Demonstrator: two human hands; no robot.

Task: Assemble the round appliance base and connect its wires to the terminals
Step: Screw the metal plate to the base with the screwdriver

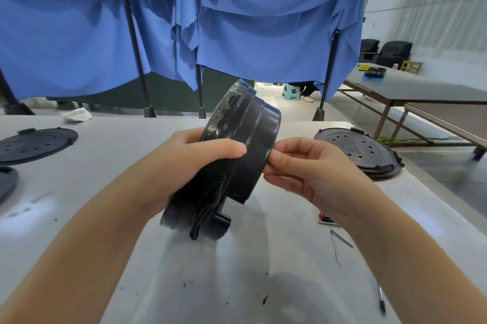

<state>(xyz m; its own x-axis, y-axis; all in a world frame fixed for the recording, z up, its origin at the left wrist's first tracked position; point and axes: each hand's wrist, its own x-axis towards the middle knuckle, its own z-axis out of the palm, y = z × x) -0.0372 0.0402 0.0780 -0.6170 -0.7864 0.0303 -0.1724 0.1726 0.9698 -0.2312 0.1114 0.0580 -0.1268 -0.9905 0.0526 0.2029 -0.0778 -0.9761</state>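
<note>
A: Where's the base?
B: round base (247, 139) is held tilted on edge above the table (250, 271). left hand (189, 163) wraps it, steadying; right hand (297, 165) pinches its rim, probably aligning parts.

Perforated discs (361, 151) at 3 o'clock and (37, 143) at 9 hem the counter (237, 271); 6 o'clock lies open.
</note>
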